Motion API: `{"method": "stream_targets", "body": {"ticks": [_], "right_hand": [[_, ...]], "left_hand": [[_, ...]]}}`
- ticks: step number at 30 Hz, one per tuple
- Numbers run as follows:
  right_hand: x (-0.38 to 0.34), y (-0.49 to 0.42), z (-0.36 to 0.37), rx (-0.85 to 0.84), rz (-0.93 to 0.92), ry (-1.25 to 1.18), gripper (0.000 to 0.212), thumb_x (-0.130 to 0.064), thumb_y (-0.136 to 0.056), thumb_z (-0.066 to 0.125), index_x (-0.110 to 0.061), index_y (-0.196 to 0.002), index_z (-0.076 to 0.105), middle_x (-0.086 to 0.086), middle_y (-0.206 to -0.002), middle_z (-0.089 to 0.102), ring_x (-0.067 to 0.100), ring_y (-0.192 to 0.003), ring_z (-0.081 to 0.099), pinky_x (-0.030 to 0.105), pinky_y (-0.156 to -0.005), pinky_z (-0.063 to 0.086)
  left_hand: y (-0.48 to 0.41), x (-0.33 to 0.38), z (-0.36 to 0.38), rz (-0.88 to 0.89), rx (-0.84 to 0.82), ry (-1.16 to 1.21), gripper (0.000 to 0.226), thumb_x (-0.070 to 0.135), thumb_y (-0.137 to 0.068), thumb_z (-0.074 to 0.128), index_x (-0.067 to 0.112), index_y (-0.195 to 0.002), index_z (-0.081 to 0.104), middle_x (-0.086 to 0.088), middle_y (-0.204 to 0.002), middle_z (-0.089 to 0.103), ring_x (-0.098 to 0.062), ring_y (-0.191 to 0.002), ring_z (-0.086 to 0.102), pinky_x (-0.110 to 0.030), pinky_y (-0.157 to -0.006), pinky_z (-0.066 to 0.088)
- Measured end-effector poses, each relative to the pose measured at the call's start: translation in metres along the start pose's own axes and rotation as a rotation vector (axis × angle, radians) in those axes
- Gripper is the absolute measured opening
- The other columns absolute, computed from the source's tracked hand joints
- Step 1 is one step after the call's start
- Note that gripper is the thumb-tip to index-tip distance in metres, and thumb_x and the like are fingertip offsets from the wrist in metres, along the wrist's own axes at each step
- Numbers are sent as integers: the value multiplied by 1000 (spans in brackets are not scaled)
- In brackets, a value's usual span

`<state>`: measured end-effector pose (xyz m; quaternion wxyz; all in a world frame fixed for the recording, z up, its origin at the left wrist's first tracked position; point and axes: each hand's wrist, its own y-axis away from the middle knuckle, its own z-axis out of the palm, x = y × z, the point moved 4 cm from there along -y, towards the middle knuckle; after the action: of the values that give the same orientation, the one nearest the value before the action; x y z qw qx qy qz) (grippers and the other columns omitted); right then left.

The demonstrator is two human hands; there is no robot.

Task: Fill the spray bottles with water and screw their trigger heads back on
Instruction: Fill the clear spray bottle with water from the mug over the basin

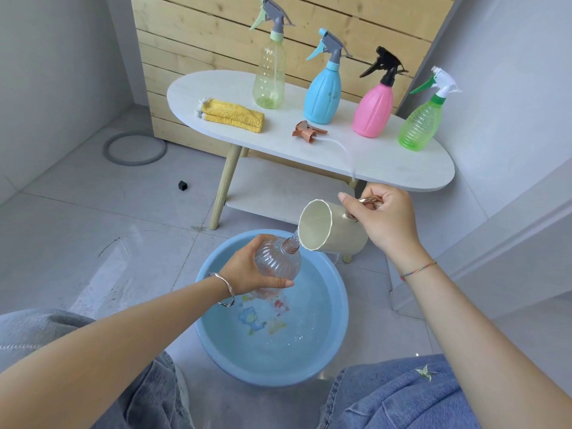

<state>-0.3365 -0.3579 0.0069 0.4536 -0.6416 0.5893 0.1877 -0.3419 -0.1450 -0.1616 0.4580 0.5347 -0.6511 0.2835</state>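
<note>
now clear ribbed bottle [278,263], headless, tilted.

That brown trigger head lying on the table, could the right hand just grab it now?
Probably not yet: the right hand is holding the cup, pouring into the clear bottle. The trigger head itself lies unobstructed.

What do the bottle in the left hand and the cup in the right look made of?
The bottle looks like thin clear plastic: see-through, with moulded ribs and a threaded neck. The cup looks like matte cream plastic with a thin rim; ceramic cannot be ruled out. Its handle shines coppery, probably metal or plating.
</note>
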Motion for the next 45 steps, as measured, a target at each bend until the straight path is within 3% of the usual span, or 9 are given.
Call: {"method": "stream_targets", "body": {"ticks": [7,14,18,24,29,34,38,42,45], "right_hand": [[-8,2,0,-19,-39,42,46,-24,-77,76,-1,-54,44,1,-48,42,8,-46,30,16,-46,24],[-8,1,2,-31,-66,80,47,-27,-77,76,-3,-56,43,2,-50,38,9,-48,28,18,-47,23],[-11,1,3,-23,-104,106,46,-24,-77,77,-1,-55,43,-3,-47,32,8,-46,28,15,-45,21],[-16,1,6,-33,-169,135,47,-21,-77,77,0,-54,41,-7,-47,29,9,-48,31,17,-47,22],[-19,2,9,-39,-220,157,47,-19,-77,77,-5,-53,38,-6,-50,30,9,-53,32,16,-49,25],[-18,1,12,-47,-276,183,47,-20,-76,76,-4,-54,38,-5,-52,32,8,-57,34,17,-53,26],[-21,2,16,-71,-353,184,46,-26,-76,72,-12,-53,35,-7,-52,32,10,-59,34,18,-55,25],[-26,4,19,-86,-419,220,42,-27,-75,70,-13,-53,37,-3,-53,36,15,-61,33,26,-57,28],[-30,6,21,-90,-478,256,42,-31,-75,69,-15,-54,37,-3,-54,36,17,-61,34,29,-57,27]], "left_hand": [[0,-1,-1,-1,2,4,100,67,-39,82,37,-126,44,17,-122,56,-4,-116,51,-30,-102,42],[0,0,2,-3,-3,0,102,67,-40,82,35,-129,43,16,-124,55,-6,-117,50,-28,-103,41],[0,-1,3,-3,-1,-16,94,53,-50,89,34,-129,42,15,-124,54,-7,-118,50,-27,-102,40],[0,-3,3,-26,-13,-7,103,69,-39,81,35,-129,43,16,-124,55,-7,-117,51,-33,-104,43],[0,-1,4,-21,-3,-11,96,55,-50,89,34,-130,41,13,-126,54,-9,-119,49,-32,-104,41],[1,-1,4,-33,-8,0,106,68,-39,81,34,-131,42,15,-127,53,-7,-120,49,-31,-104,40],[1,-1,4,-35,-3,6,100,59,-46,88,33,-131,42,14,-126,53,-7,-120,49,-28,-103,40],[1,-1,3,-40,-3,3,100,63,-44,86,34,-129,43,15,-125,54,-7,-118,50,-29,-102,41],[1,0,4,-38,2,5,93,51,-52,90,32,-130,43,13,-125,54,-8,-117,50,-28,-101,40]]}}
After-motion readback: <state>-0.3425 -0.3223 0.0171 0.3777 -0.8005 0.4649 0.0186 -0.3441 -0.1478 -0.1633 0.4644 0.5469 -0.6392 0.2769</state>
